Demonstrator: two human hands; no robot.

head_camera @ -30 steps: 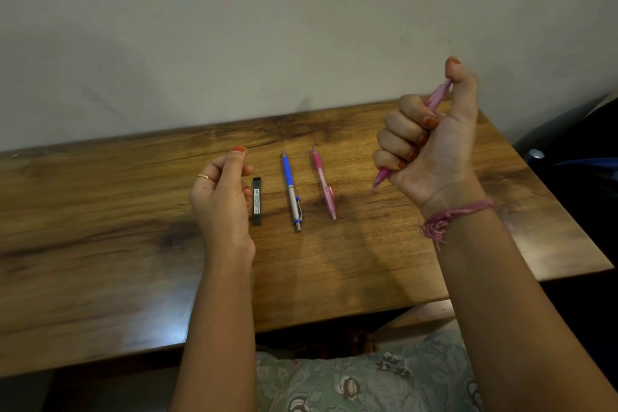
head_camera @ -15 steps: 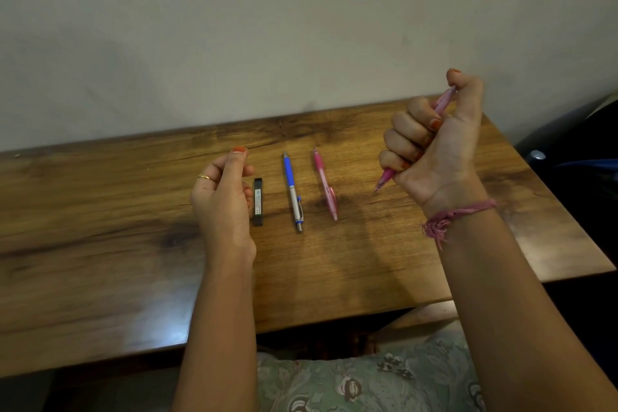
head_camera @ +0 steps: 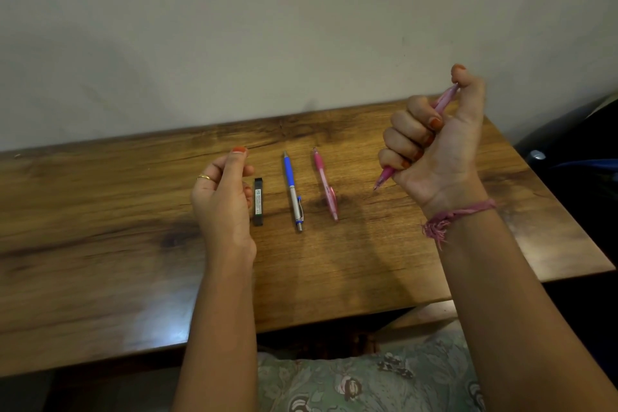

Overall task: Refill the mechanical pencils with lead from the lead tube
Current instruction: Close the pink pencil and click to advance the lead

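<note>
- Gripping a pink pencil point(head_camera: 443, 104) in a fist, the right hand point(head_camera: 434, 150) is raised above the table point(head_camera: 100, 244), thumb on the pencil's top end, tip pointing down.
- Left hand point(head_camera: 222, 197) hovers loosely curled, holding nothing, just beside the black lead tube point(head_camera: 258, 201).
- Blue pencil point(head_camera: 293, 191) and second pink pencil point(head_camera: 325, 185) lie side by side on the table, right of the tube.

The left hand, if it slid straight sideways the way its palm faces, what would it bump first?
Probably the lead tube, lying just beside the left hand. The hand may hover above the table, so it could pass over; depth is unclear.
</note>
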